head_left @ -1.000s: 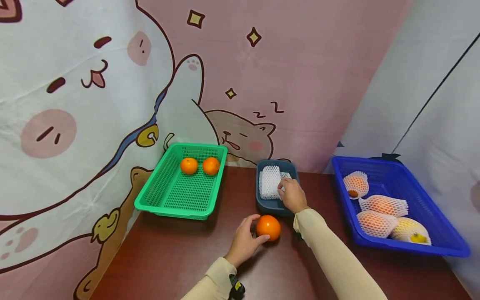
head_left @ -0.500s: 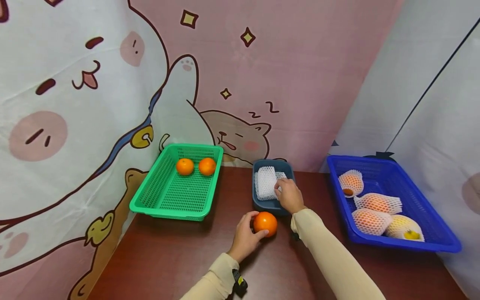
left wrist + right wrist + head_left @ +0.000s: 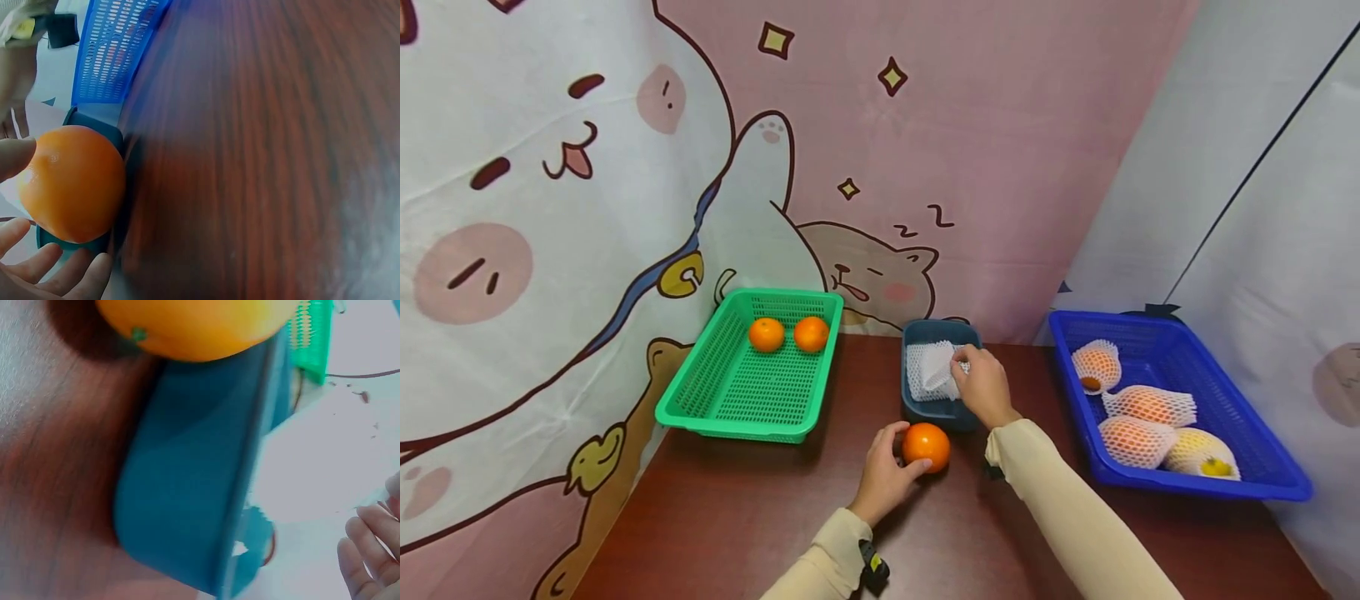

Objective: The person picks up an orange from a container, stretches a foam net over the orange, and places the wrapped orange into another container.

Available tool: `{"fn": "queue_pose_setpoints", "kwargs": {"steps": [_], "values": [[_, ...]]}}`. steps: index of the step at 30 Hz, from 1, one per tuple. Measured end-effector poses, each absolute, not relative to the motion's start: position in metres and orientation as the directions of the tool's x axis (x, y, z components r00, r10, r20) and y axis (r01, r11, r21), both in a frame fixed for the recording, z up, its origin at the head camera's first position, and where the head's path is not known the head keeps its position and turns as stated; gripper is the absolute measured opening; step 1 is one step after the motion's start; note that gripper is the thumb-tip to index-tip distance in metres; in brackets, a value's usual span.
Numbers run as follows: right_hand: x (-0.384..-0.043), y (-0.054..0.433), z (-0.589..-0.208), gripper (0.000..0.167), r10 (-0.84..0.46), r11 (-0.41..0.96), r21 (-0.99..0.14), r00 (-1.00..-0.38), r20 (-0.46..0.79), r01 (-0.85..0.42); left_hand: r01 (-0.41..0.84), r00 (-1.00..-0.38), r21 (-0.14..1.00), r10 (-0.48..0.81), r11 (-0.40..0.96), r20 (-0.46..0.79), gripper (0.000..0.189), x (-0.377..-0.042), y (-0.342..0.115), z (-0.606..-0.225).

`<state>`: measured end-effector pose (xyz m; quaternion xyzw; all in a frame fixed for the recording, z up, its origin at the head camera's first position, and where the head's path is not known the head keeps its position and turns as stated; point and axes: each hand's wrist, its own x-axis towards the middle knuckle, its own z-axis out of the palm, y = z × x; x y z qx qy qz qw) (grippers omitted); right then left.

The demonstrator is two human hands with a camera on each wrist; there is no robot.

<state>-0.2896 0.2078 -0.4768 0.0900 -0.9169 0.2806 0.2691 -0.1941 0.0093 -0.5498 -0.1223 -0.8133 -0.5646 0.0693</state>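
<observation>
My left hand [image 3: 883, 479] grips an orange [image 3: 926, 448] on the table, fingers on its far side and thumb on the near side. In the left wrist view, the orange [image 3: 72, 184] sits between the thumb [image 3: 14, 156] and the other fingers. Over a small dark blue bin [image 3: 942, 414], my right hand [image 3: 985, 387] pinches a white foam net sleeve [image 3: 937, 365] that tilts up from other sleeves beneath. The right wrist view shows the bin's wall [image 3: 181, 481] and fingers of the right hand [image 3: 372, 547]; the sleeve is not clearly seen there.
At the left, a green basket [image 3: 737, 429] holds two oranges [image 3: 767, 335]. A blue basket [image 3: 1195, 483] on the right contains several fruits in foam nets [image 3: 1138, 442]. Behind the brown table [image 3: 737, 517] hangs a printed cartoon cloth [image 3: 1000, 150].
The upper foam net sleeve has tilted and shifted toward my right hand, which now pinches it. My left hand stays at the orange. The whole head view has shifted slightly.
</observation>
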Motion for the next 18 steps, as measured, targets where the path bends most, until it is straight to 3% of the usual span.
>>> {"fn": "queue_pose_setpoints", "kwargs": {"steps": [7, 11, 15, 18], "values": [[-0.263, 0.211, -0.454, 0.006, 0.042, 0.774, -0.509, -0.771, 0.636, -0.377, 0.346, -0.935, 0.893, 0.032, 0.287, 0.352, 0.055, -0.193, -0.001, -0.534], [-0.246, 0.21, -0.443, 0.006, 0.058, 0.762, -0.504, -0.732, 0.679, -0.407, 0.483, -0.865, 0.831, 0.0, 0.276, 0.503, 0.044, -0.192, -0.004, -0.508], [-0.228, 0.205, -0.436, 0.008, 0.043, 0.761, -0.467, -0.682, 0.73, -0.451, 0.628, -0.769, 0.723, 0.085, 0.288, 0.634, 0.029, -0.188, 0.001, -0.472], [-0.216, 0.198, -0.434, 0.009, 0.002, 0.761, -0.414, -0.636, 0.772, -0.499, 0.672, -0.732, 0.653, 0.178, 0.349, 0.657, 0.02, -0.183, 0.008, -0.449]]}}
